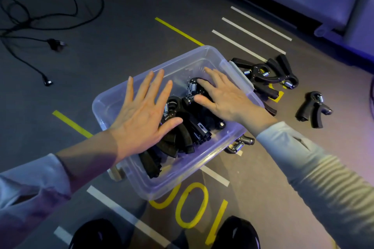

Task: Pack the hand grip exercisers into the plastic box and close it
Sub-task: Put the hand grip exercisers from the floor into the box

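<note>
A clear plastic box point(121, 95) sits on the floor point(125, 32) with its long axis running from near-left to far-right, and both hands are inside its mouth, flat on the black hand grip exercisers point(188, 127) piled in it. The left hand point(145, 115) lies with fingers straight and spread, palm down over the near-left part of the pile; the right hand point(224, 97) is likewise spread and gripping nothing, its fingertips on a spring-topped exerciser toward the far end. It looks like a pressing or settling of the load rather than a pick. The packing is not finished — a cluster of loose exercisers point(269, 77) lies on the floor just beyond the box's far-right end, a single exerciser point(311, 109) sits well apart further right, and another one point(239, 144) peeks out beside the near-right wall. All of these lie to the right of the box, so the right hand is the nearer one for the coming reach, and it would have to lift out over the right rim. A pale latch point(116, 174) shows at the near-left end; no lid can be made out — it may be out of view. A black cable point(40, 20) trails across the floor at far left.
</note>
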